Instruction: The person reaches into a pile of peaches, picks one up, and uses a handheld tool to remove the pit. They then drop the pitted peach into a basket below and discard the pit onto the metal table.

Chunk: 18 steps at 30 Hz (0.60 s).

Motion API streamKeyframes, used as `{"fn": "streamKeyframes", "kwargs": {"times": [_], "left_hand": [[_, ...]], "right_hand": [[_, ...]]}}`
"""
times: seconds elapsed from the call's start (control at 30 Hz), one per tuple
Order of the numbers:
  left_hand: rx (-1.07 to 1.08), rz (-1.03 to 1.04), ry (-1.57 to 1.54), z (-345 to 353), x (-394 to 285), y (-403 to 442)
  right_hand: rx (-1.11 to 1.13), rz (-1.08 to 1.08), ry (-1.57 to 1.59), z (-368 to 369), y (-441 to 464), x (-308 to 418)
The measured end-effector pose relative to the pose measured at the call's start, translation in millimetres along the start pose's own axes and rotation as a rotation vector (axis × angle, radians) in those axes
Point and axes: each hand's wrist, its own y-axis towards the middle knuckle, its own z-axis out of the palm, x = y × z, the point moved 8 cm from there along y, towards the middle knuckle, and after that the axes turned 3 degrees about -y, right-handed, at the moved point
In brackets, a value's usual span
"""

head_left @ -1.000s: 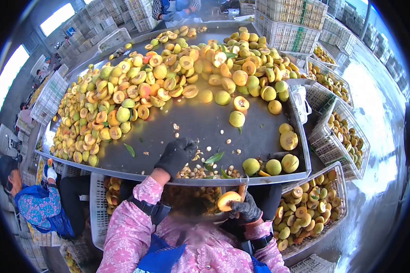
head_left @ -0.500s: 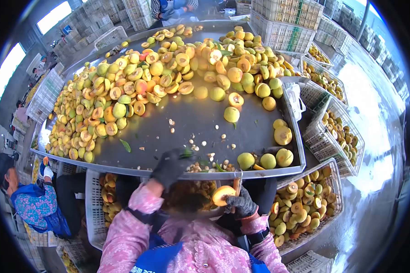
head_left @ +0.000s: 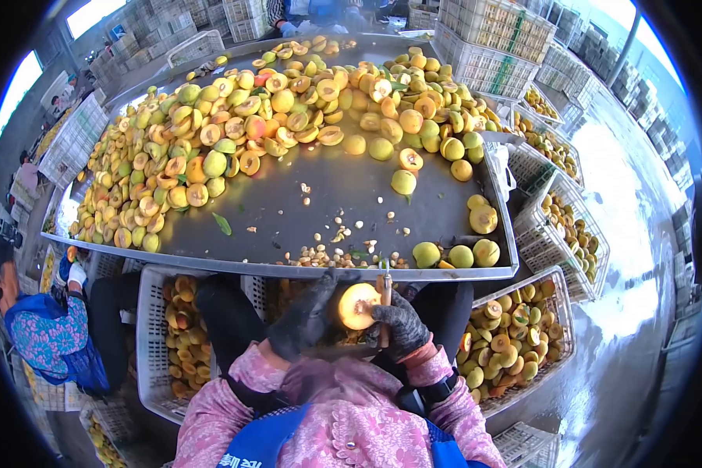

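My right hand (head_left: pixel 404 321), in a dark grey glove, is closed round the wooden handle of a small tool (head_left: pixel 385 290), whose head points up at the table's edge. Against its thumb and the tool rests a yellow peach half (head_left: pixel 356 306), cut face showing, with a dark brownish centre. My left hand (head_left: pixel 300 316), in a dark glove, is just left of the peach half, fingers stretched and apart from it as far as I can see. Several peach pits (head_left: pixel 320 256) lie along the near edge of the metal table (head_left: pixel 273 204), in front of both hands.
A large heap of peaches (head_left: pixel 210 140), many halved, covers the table's far and left parts. Whole peaches (head_left: pixel 460 256) sit in the near right corner. Crates of peach halves (head_left: pixel 515 335) stand at both sides of my legs. A co-worker (head_left: pixel 54 335) sits at left.
My left hand has come back from over the table to beside the peach half. My right hand has moved slightly left and up, turning the peach half's cut face toward me.
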Motion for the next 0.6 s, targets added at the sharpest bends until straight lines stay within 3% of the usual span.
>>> {"fn": "streamKeyframes", "kwargs": {"times": [0.07,0.13,0.2,0.3,0.4,0.43,0.53,0.57,0.6], "left_hand": [[0.132,0.288,0.534,22.7,-29.3,-5.0],[0.134,0.294,0.508,16.1,-25.0,-3.7],[0.102,0.324,0.485,9.9,-25.9,-4.9],[0.198,0.372,0.721,6.7,-32.6,-11.8],[0.191,0.233,0.71,-3.4,-4.8,-11.9],[0.393,0.373,1.055,20.1,-10.2,-12.9],[0.229,0.423,0.589,2.5,-26.7,-21.0],[0.216,0.342,0.563,-5.6,-17.9,-21.4],[0.203,0.261,0.536,-15.9,-6.6,-21.3]], "right_hand": [[0.034,0.121,0.215,12.4,-0.2,-4.7],[0.016,0.016,0.064,7.7,5.2,-8.3],[0.051,0.079,0.205,27.0,0.4,6.7],[0.12,0.113,-0.092,27.1,8.5,7.4],[0.243,0.234,-0.549,52.7,4.8,37.2],[0.291,0.165,-0.506,55.1,7.0,38.9],[0.309,-0.146,-0.775,61.1,16.8,53.2],[0.203,-0.136,-1.037,59.6,21.5,53.0],[0.104,-0.116,-0.97,52.4,24.5,52.2]]}}
